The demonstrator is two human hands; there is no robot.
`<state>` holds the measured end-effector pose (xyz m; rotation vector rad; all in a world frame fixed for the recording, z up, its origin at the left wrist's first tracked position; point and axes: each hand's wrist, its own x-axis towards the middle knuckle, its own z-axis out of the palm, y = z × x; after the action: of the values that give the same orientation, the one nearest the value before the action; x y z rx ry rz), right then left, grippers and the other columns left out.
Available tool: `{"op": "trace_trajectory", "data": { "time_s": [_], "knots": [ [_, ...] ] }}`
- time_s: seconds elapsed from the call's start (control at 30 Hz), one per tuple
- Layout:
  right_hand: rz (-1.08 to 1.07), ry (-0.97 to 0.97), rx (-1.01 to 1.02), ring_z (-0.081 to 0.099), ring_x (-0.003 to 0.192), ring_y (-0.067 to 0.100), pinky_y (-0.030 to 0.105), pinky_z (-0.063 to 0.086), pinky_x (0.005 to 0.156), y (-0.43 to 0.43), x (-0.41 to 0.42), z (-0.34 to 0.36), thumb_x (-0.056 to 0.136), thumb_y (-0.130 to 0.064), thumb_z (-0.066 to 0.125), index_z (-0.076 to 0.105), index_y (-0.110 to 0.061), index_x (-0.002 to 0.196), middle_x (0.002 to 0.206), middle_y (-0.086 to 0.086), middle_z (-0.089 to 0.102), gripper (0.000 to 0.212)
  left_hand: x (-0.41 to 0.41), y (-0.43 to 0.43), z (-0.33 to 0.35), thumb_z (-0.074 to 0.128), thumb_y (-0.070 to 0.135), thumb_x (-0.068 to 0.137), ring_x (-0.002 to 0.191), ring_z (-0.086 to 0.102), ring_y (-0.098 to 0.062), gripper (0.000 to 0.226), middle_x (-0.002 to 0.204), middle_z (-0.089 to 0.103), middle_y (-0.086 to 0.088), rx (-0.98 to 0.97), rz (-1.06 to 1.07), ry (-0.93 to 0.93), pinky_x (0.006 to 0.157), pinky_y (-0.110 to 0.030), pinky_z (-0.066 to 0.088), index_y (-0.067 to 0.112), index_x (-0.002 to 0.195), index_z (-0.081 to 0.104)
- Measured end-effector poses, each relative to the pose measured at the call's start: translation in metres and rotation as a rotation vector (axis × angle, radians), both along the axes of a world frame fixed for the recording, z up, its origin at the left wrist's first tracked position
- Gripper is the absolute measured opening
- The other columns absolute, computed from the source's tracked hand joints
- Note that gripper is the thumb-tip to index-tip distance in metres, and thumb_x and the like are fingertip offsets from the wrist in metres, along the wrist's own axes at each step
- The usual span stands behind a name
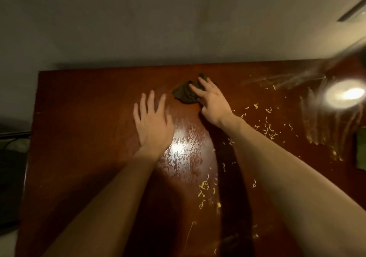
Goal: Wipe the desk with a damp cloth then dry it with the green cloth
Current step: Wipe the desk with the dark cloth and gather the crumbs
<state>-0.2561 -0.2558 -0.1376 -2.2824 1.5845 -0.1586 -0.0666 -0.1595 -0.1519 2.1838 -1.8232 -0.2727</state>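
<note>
A dark, crumpled damp cloth (pixel 185 94) lies on the reddish-brown wooden desk (pixel 83 102) near its far edge. My right hand (pixel 213 102) presses flat on the cloth's right part, fingers spread over it. To the cloth's left, my left hand (pixel 153 120) rests palm down on the bare desk, fingers apart, holding nothing. A wet, shiny smeared patch (pixel 186 154) spreads just below both hands. At the right edge of the view a strip of the green cloth (pixel 361 148) shows, mostly cut off.
Pale yellow noodle-like crumbs (pixel 267 130) are scattered over the desk's right half, with more crumbs (pixel 206 189) near the front. A bright lamp reflection (pixel 345 95) glares at the right with streaky smears around it. A grey wall stands behind the desk; dark objects sit left.
</note>
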Motion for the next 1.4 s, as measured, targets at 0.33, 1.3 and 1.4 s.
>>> {"op": "trace_trajectory", "data": {
  "time_s": [0.33,1.3,1.4],
  "knots": [
    [0.298,-0.023,0.094,0.013,0.157,0.029,0.022,0.0,0.123,-0.064,-0.079,0.011,0.098,0.0,0.054,0.044,-0.024,0.155,0.168,0.008,0.025,0.063,-0.012,-0.003,-0.01,0.035,0.039,0.102,0.16,0.013,-0.023,0.059,0.17,0.028,-0.008,-0.036,0.083,-0.019,0.128,-0.054,0.012,0.023,0.158,0.041],
    [0.129,-0.186,0.099,0.014,0.157,0.026,0.045,0.008,0.129,-0.015,-0.115,0.0,0.097,0.004,0.054,0.053,-0.026,0.149,0.166,0.005,0.031,0.06,-0.016,-0.005,-0.012,0.039,0.029,0.106,0.157,0.027,-0.024,0.051,0.165,0.039,-0.009,-0.121,-0.101,0.005,0.127,-0.047,0.021,0.017,0.155,0.048],
    [-0.065,-0.23,0.065,0.017,0.156,0.027,0.049,0.013,0.128,-0.02,-0.1,-0.002,0.096,0.007,0.053,0.054,-0.025,0.148,0.165,0.005,0.033,0.061,-0.015,-0.004,-0.013,0.039,0.029,0.106,0.156,0.028,-0.024,0.051,0.164,0.04,-0.009,-0.126,-0.106,0.0,0.127,-0.046,0.022,0.016,0.154,0.049]
  ]
}}
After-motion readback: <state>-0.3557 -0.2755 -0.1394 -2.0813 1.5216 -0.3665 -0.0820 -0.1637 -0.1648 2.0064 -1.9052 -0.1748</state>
